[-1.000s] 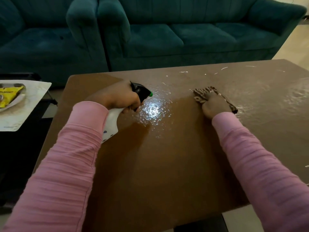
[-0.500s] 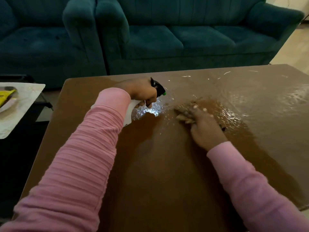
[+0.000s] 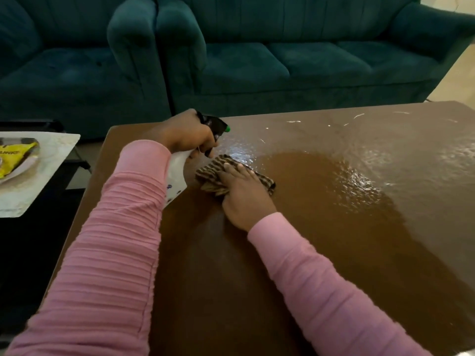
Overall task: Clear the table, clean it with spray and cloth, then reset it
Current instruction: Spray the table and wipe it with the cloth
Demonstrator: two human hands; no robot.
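Note:
The brown table (image 3: 334, 253) fills the view, wet and shiny with spray across its far right part. My left hand (image 3: 189, 136) grips a white spray bottle (image 3: 176, 176) by its black trigger head with a green nozzle tip, held just above the table's far left. My right hand (image 3: 243, 195) presses flat on a brown striped cloth (image 3: 213, 176) lying on the table, right beside the bottle. Both arms wear pink sleeves.
Two dark teal sofas (image 3: 257, 55) stand behind the table. On a low dark stand to the left lies a white tray (image 3: 51, 173) holding a plate with a yellow packet (image 3: 12, 158). Pale floor shows at the far right.
My right hand has wiped the cloth leftward across the wet table, from the middle to beside the spray bottle. My left hand kept holding the bottle.

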